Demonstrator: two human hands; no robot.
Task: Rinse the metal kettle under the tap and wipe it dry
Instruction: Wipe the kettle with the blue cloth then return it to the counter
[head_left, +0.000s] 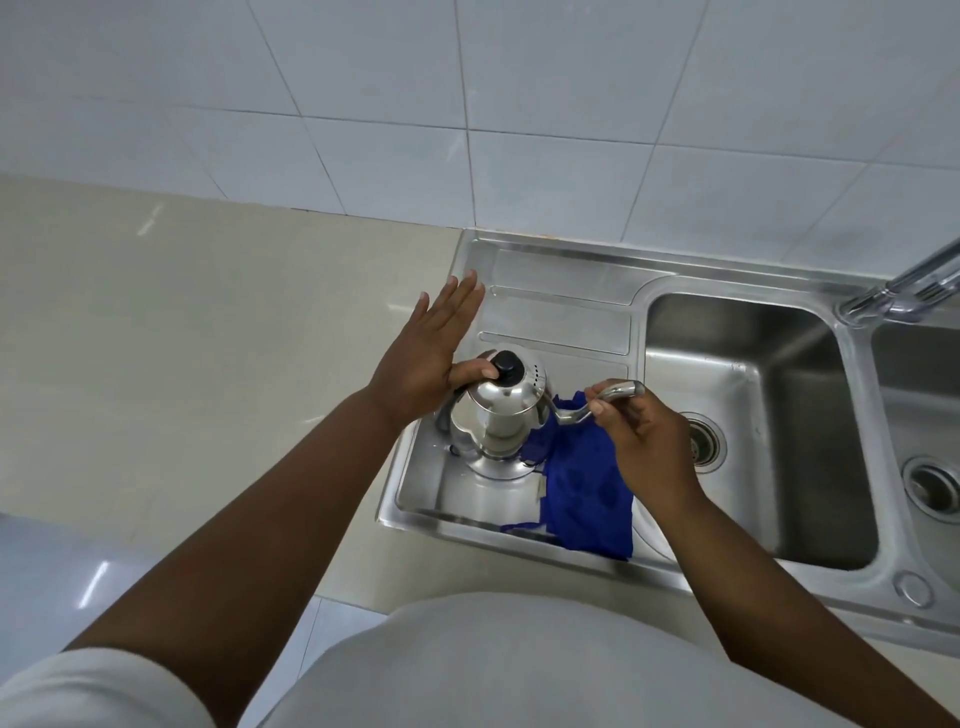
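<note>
The pale surface (208, 338) runs out to the left of our left fingers (460, 299) and looks glossy. If the kettle is set there wet, it could slide.

The steel sink (644, 312) has a ribbed draining board under both hands and a basin beyond the right fingers (597, 387). The board is slick metal, so a nudged kettle may skate toward the basin edge.

The blue cloth (587, 493) lies just below the right fingers, partly under the spout and hanging toward the front rim. It could snag on the spout when we lift, and get dragged into the basin and soaked before any wiping.

The kettle (498, 415) stands upright on the draining board between our hands. The left hand (421, 358) has its fingers spread straight and clear, with only the thumb touching the lid by the black knob (506, 366). The right hand (649, 441) pinches the thin curved spout (615, 391). Lifting by that pinch alone would likely tip the body or let the lid drop.

The tap (904, 291) is far to the right of the right fingers, a long carry.

We can read no brand or writing. A small pale tag on the cloth's edge is too small to make out.
</note>
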